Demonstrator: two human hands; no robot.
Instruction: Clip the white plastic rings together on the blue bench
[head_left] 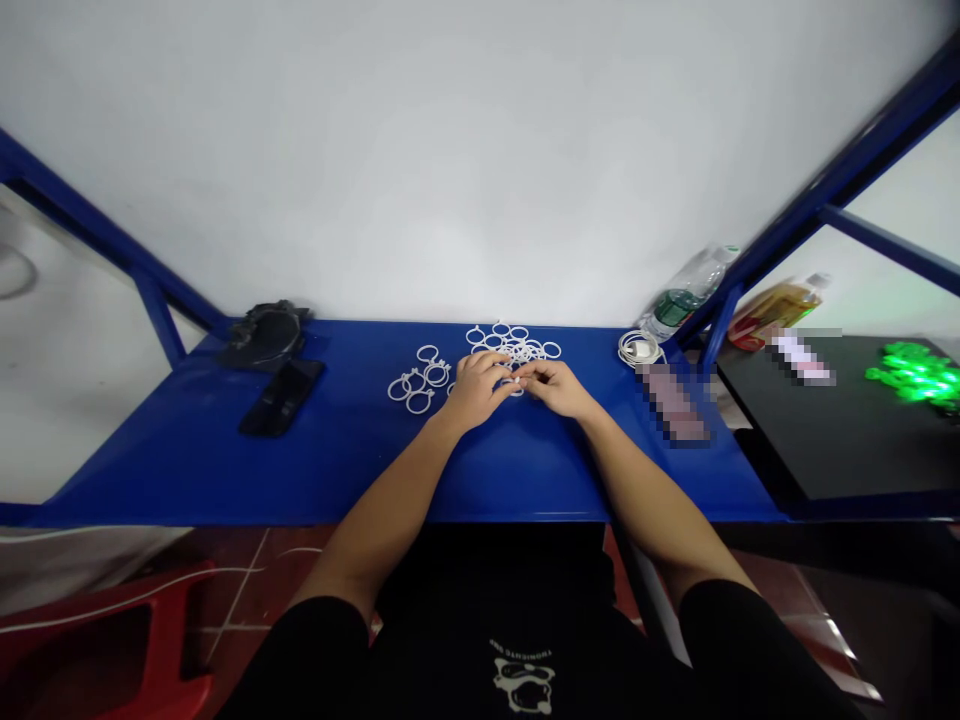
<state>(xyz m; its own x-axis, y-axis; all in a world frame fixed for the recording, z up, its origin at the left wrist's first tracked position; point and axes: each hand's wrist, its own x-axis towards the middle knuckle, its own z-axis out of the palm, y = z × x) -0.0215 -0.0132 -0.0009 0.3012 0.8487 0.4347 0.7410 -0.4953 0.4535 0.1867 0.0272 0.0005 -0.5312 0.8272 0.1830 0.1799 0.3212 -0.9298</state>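
- My L hand (477,388) & R hand (553,387) meet near the mid of the blue worktop (517,475); both narrow, thumbs & fingertips drawn in on one small white ring (514,391) btwn them; exact finger contact on the L too small to tell.
- That ring sits low over the worktop, just on my side of the ring pile (525,351); pile = many white rings, overlapping, toward the wall (480,180).
- Loose group of white rings (425,378) to the L of my L hand; some overlap, small tabs visible on several.
- Far L: black phone (279,398), flat, w/ crumpled black bag (268,335) just behind it.
- R side: coiled white cable (641,349) near the back edge; blurred-out flat item (675,403) just in front of it; clear bottle w/ green label (679,303) behind the cable, looks tilted.
- Further R: black surface (840,440) w/ bright green pile (916,372); bottle of amber liquid (780,308) by its back edge.
- Below L: red stool (169,640), on tiled floor (247,590).
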